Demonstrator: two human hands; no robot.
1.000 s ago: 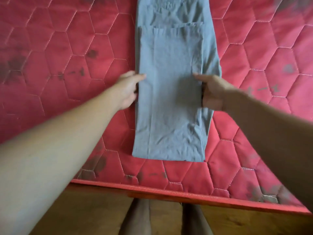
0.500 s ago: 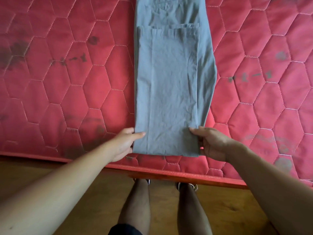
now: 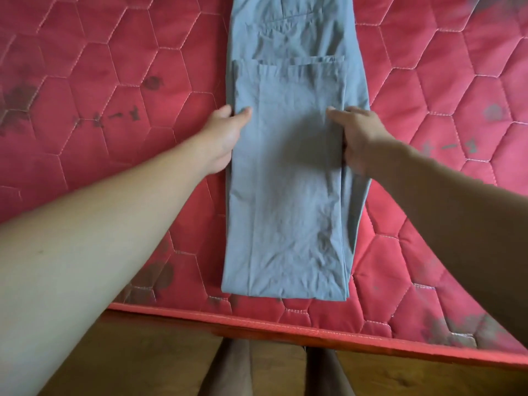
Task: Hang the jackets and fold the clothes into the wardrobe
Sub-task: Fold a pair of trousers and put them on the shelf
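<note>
Grey trousers [image 3: 288,195] lie folded lengthwise on the red mattress [image 3: 114,67], hem end near its front edge. The left hand [image 3: 225,138] pinches the left side halfway up, thumb on top, and the right hand [image 3: 360,135] grips the right side the same way. The risk in the next fold is that the loose layers on the right slide apart, or that an uneven pull skews the crease.

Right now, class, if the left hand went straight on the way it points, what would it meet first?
The folded grey trousers: the left hand touches their edge, pointing across them. Beyond, probably the right hand at the opposite edge, though depth is unclear.
</note>
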